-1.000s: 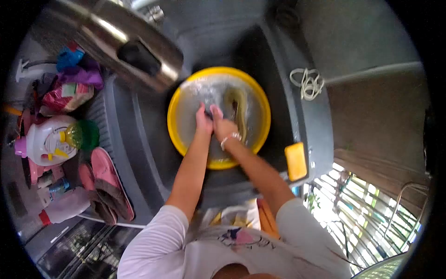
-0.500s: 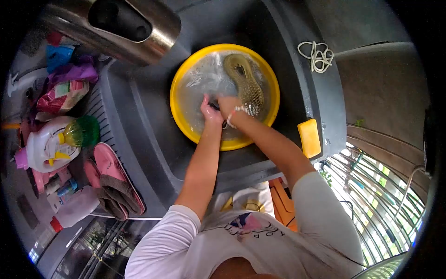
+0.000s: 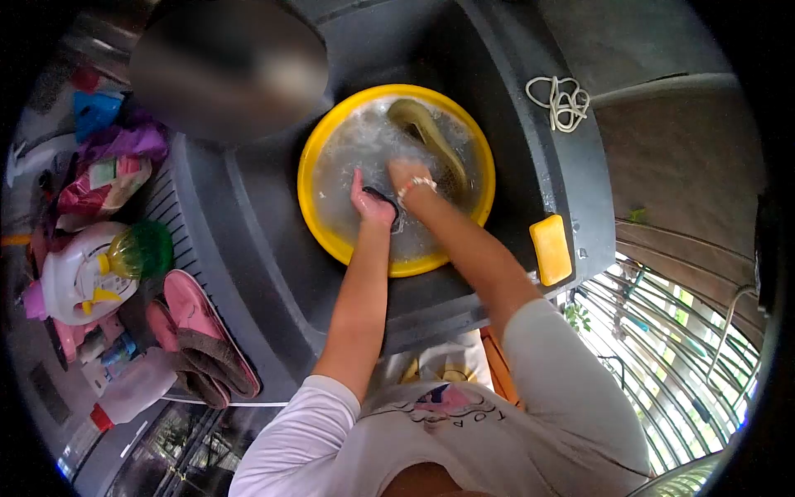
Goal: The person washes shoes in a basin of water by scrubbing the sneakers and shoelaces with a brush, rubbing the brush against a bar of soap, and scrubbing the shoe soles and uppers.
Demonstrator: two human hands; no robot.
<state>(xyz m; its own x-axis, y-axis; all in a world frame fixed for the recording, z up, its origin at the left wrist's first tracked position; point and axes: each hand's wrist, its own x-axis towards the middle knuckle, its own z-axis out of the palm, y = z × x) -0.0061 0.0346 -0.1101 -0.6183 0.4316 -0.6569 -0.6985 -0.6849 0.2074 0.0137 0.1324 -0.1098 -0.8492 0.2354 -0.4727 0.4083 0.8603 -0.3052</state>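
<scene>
A yellow-rimmed basin [image 3: 313, 217] of cloudy, foamy water stands in the dark sink. My left hand [image 3: 372, 201] is in the basin, its fingers closed round a small dark strap-like item [image 3: 382, 197] at the palm. Just right of it, my right hand [image 3: 407, 172] dips into the water, with a beaded bracelet at the wrist; its fingers are hidden under the surface. An olive-coloured slipper-shaped item [image 3: 429, 132] floats along the basin's right side, partly under water, close to my right hand.
A yellow bar [image 3: 551, 249] and a coiled white cord [image 3: 561, 104] lie on the sink's right ledge [image 3: 580, 182]. Pink slippers [image 3: 199, 311], a white jug [image 3: 83, 265], a green bottle [image 3: 149, 247] and bags [image 3: 108, 182] crowd the left side. A blurred shape [image 3: 228, 70] covers the upper left.
My hands have come apart; my right hand has moved off the dark item into the water. The olive item has shifted and tilted onto its side.
</scene>
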